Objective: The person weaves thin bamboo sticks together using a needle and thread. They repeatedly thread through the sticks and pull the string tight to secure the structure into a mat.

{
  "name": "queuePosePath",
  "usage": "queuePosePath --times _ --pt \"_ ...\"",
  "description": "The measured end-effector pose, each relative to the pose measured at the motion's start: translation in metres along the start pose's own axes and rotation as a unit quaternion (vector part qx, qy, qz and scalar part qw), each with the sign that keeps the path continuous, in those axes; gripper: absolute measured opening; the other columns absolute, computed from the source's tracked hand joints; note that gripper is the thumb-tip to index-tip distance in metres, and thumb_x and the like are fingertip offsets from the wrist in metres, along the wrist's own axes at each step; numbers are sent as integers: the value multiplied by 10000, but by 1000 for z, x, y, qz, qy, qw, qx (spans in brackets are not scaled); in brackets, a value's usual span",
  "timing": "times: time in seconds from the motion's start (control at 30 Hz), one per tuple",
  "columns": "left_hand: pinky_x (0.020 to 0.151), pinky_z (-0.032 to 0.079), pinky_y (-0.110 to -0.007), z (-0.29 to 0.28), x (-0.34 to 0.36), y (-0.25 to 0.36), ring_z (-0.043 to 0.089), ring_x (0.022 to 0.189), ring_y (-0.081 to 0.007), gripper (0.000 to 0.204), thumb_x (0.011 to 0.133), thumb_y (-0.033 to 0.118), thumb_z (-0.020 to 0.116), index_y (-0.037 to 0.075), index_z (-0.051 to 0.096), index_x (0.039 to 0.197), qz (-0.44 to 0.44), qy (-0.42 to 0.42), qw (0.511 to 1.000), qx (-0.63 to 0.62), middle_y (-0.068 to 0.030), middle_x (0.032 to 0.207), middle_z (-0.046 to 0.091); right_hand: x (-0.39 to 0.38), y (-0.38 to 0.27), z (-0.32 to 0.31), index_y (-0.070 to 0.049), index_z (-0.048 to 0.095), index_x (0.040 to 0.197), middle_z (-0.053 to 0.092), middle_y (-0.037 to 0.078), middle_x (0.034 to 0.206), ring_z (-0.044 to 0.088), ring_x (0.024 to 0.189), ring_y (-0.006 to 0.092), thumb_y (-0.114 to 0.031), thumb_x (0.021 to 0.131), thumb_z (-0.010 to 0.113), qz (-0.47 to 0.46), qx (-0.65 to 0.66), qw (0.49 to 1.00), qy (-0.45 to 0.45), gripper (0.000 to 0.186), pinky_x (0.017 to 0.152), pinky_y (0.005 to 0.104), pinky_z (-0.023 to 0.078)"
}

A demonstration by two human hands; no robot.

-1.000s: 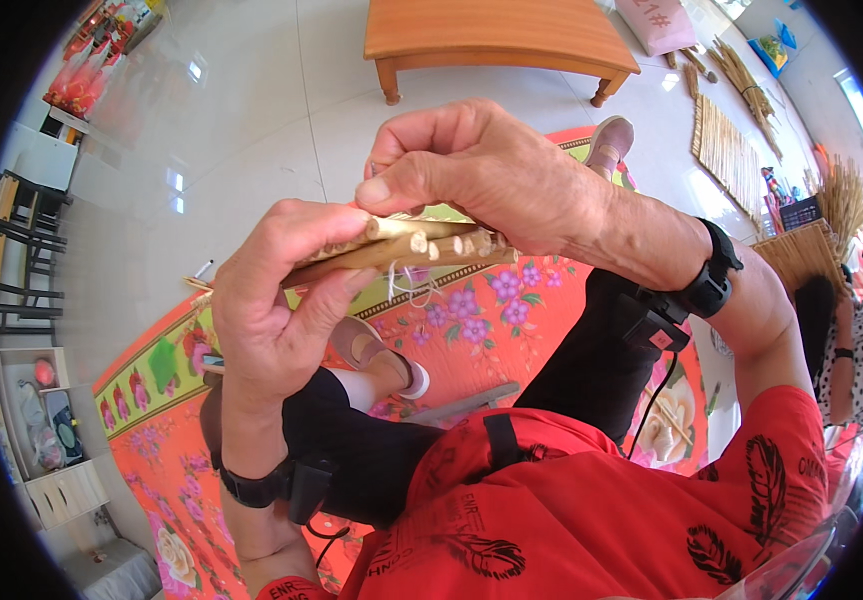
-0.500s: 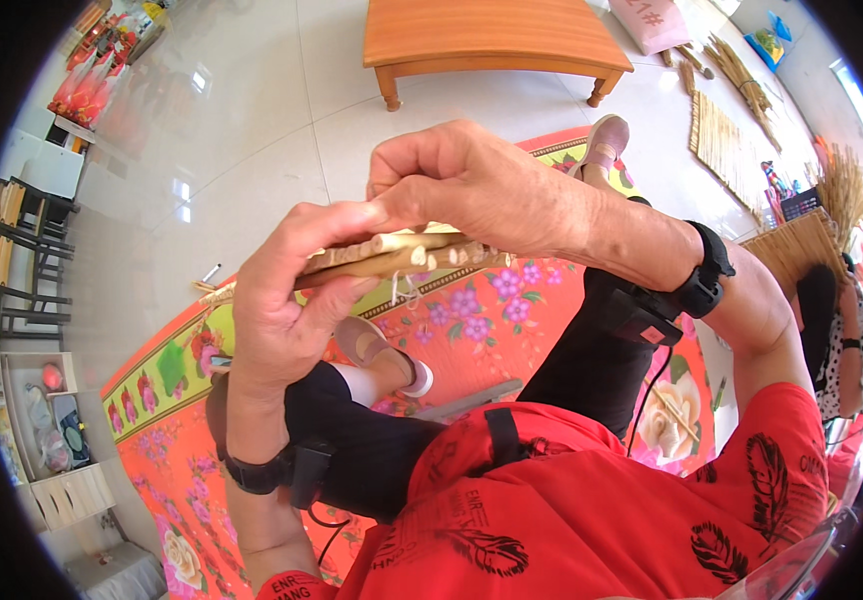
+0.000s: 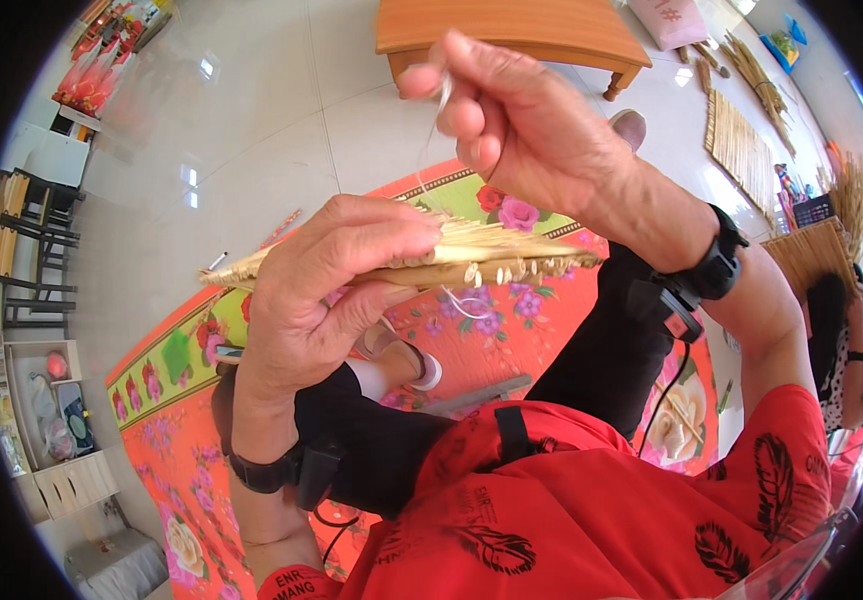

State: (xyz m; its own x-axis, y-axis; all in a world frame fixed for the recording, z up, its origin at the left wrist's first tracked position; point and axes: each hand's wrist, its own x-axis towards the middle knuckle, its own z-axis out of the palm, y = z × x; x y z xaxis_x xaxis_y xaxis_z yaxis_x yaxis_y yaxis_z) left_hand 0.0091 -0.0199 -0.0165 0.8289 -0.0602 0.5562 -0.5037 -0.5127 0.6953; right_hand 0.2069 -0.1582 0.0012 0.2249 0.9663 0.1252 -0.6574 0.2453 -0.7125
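My left hand (image 3: pixel 312 290) pinches the edge of a woven mat of pale reed stalks (image 3: pixel 512 262), thumb beneath and fingers on top. Cut stalk ends line the edge that faces me, and the mat stretches away to the left and right of the grip. Above and to the right, my right hand (image 3: pixel 527 125) is raised, with a thin white thread (image 3: pixel 444 92) held between thumb and fingers. The thread hangs down toward the mat's upper side. A loose white thread end (image 3: pixel 464 305) curls out below the stalk ends.
Under my feet lies a red floral floor mat (image 3: pixel 432 350). A low wooden table (image 3: pixel 512 35) stands ahead. To the right are a finished-looking reed mat (image 3: pixel 740 150), bundled stalks (image 3: pixel 757 85) and another person's arm (image 3: pixel 855 350). Shelves (image 3: pixel 47 400) and stacked stools (image 3: pixel 37 250) line the left.
My right hand has lifted up and away from the mat, drawing the white thread out. The mat has tipped so more of its stalks show, and my left hand still grips it.
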Motion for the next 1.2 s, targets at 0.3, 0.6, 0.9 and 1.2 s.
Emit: queuePosePath --times 0.3,0.6,0.9,1.2 --pt "781 512 -309 -6 3 8 645 868 -218 338 888 54 670 13 628 1221 -88 5 996 7 -126 1062 700 30 -7 -5 -48 531 953 575 40 810 600 753 100 -201 1061 512 -187 -270 939 99 188 815 282 582" --pt "706 497 -272 -7 7 6 603 776 -140 284 932 85 629 -11 646 1198 -72 13 997 24 -82 961 665 23 -2 -55 -16 534 948 613 56 813 615 761 118 -87 1003 594 -188 -663 723 49 108 773 329 547" --pt "728 504 -330 2 14 6 635 825 -222 343 754 9 779 48 678 1079 -52 26 998 39 -80 1009 717 37 -1 -81 -43 540 969 662 97 946 679 896 308 -88 937 670 -272 -765 582 -43 141 697 378 545" --pt "667 489 -276 5 14 5 583 769 -164 357 697 -64 787 38 668 1018 -60 62 988 125 -85 999 722 38 -1 -91 -58 542 975 621 93 878 650 832 299 -103 933 673 -288 -767 571 -59 145 672 387 525"
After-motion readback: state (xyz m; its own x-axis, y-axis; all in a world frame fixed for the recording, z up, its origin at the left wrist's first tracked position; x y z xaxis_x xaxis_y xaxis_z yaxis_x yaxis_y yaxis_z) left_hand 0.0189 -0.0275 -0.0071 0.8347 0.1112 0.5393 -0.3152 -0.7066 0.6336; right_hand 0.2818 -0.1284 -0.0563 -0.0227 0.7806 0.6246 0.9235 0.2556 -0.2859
